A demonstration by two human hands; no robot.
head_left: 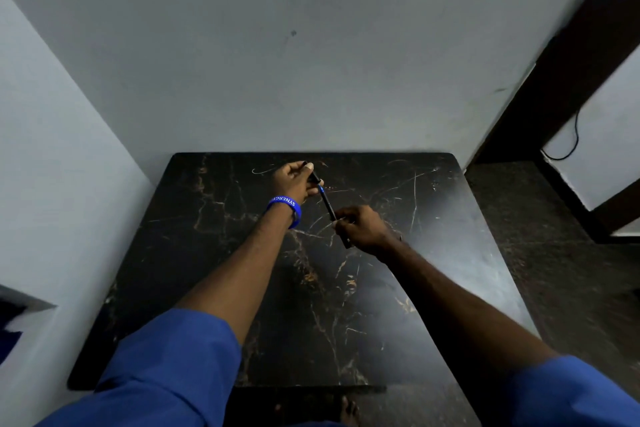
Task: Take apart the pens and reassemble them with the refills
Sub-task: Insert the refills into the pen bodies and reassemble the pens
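A dark pen with a blue band runs diagonally between both hands above the far half of the black marble table. My left hand, with a blue wristband, grips the pen's far end, which looks like a black cap. My right hand grips the near end of the barrel, and a short dark piece sticks out below its fingers. No loose refill or other pen shows on the table.
The table stands in a corner, with a pale wall behind it and another on the left. A dark doorframe and dark floor lie to the right. A bare foot shows under the table's near edge.
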